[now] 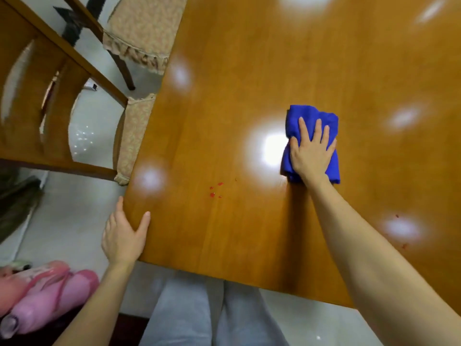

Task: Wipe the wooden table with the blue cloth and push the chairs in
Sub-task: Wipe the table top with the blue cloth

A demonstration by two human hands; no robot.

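A chair [62, 78] stands at the left edge of the wooden table [249, 71]. Your left hand [123, 236] rests on the table's near-left corner, thumb on top, forefinger straight. Red drops [215, 189] dot the tabletop. Your right hand [310, 153], fingers straight, presses the blue cloth [311, 116] flat mid-table.

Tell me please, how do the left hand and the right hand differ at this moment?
The right hand presses flat, fingers spread, on the blue cloth; the left hand touches no cloth and rests on the wooden table at its near corner, thumb on top. The right hand reaches far over the table; the left hand is at its edge. Both are bare.
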